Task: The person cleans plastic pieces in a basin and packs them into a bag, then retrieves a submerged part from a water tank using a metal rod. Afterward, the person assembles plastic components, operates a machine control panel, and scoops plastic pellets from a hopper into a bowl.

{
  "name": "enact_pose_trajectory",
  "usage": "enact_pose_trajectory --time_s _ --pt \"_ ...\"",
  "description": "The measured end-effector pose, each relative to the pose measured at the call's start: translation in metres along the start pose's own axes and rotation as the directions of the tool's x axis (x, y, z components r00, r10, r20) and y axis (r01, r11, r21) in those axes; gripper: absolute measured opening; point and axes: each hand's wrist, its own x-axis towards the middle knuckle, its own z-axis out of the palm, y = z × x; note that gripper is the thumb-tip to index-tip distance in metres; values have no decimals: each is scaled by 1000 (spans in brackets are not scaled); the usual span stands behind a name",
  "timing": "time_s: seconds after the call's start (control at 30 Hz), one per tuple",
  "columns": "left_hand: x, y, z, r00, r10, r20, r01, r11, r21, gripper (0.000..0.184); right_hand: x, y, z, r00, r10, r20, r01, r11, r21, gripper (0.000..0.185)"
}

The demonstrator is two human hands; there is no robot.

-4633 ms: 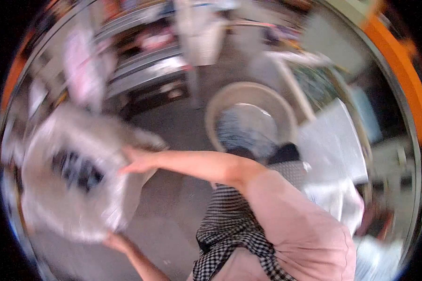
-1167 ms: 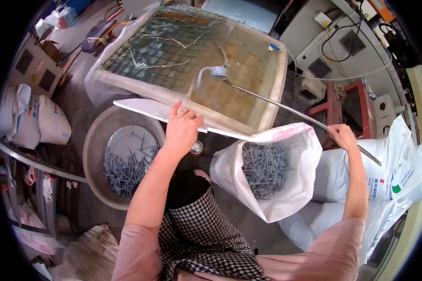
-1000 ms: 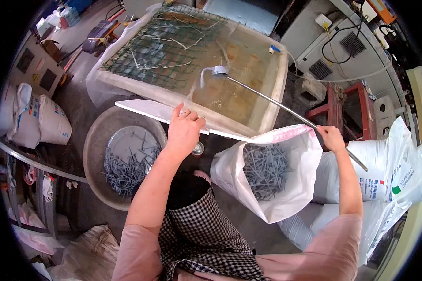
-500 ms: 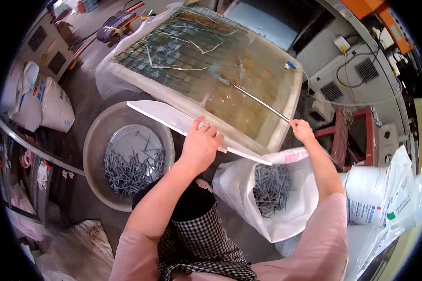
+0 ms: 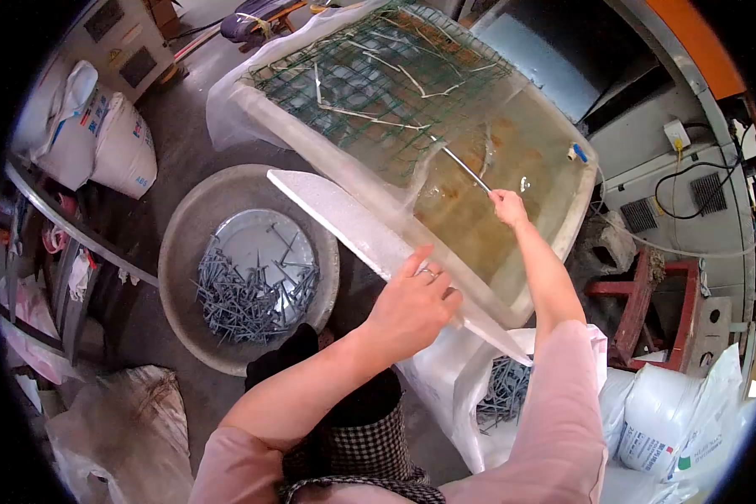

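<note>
My right hand (image 5: 508, 207) is wrapped round the metal handle (image 5: 466, 168) of a long-handled scoop. Its far end dips into the murky water of a large white tank (image 5: 311, 154), beside a green mesh (image 5: 378, 63), and its head is hidden. My left hand (image 5: 413, 309) curls over the edge of a white foam board (image 5: 336, 218), which slants along the tank's near side; the thumb is hidden. Below the board's right end is an open white sack (image 5: 445, 395) with thin grey plastic-looking pieces (image 5: 504, 391). Similar grey pieces (image 5: 252, 294) lie in a round basin (image 5: 176, 252) at left.
Filled white bags (image 5: 126, 147) stand at the far left, and more white bags (image 5: 659, 420) at the lower right. A red metal frame (image 5: 630, 328) and a concrete block (image 5: 615, 244) sit right of the tank. A metal rail (image 5: 84, 223) runs along the left.
My right hand has moved the scoop toward the mesh, and its head has gone out of sight. The view has shifted; my left hand stays on the foam board.
</note>
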Motion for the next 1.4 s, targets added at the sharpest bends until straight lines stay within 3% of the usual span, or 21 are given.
enact_pose_trajectory --time_s 0.03,0.1,0.17,0.33,0.43,0.53,0.6,0.63,0.73,0.9,1.0,1.2,1.4 --pt "1 0 0 1000 8 -9 -8 1000 -13 9 4 -3 2 998 -49 -30 47 998 -52 30" --pt "2 -1 0 1000 6 -6 -6 1000 -2 9 -2 -14 -9 1000 26 17 -25 999 -37 30" --pt "3 0 -1 1000 7 -12 -6 1000 7 8 -14 -8 -27 991 -105 -86 91 985 -145 30" --pt "-3 1 -1 1000 7 -15 -7 1000 16 7 -63 34 -96 993 -120 14 120 977 -177 35" --pt "-5 3 -1 1000 6 -16 -5 1000 13 7 -95 47 -126 998 -55 42 59 992 -110 37" --pt "-6 2 0 1000 13 -26 -13 1000 6 8 -110 54 -144 997 -19 80 35 979 -201 38" --pt "-6 3 0 1000 9 -20 -9 1000 -2 8 -114 54 -149 976 133 174 -109 984 -142 37" --pt "-5 2 0 1000 8 -15 -8 1000 -8 8 -111 57 -146 976 133 174 -108 984 -145 37" --pt "-5 2 1 1000 16 -13 -16 1000 23 8 -98 61 -118 961 48 272 -79 992 103 34" --pt "-5 1 3 999 18 -37 -17 1000 14 9 -74 44 -77 965 23 261 -49 994 93 36" --pt "-4 1 4 999 20 -40 -19 1000 20 9 -65 33 -50 969 -78 234 34 982 186 37" --pt "-1 2 8 998 22 -60 -22 1000 13 10 -36 0 1 971 -58 231 -16 952 306 33" --pt "-2 2 4 998 24 -53 -24 1000 8 10 -46 5 -55 980 -93 175 81 994 75 32"
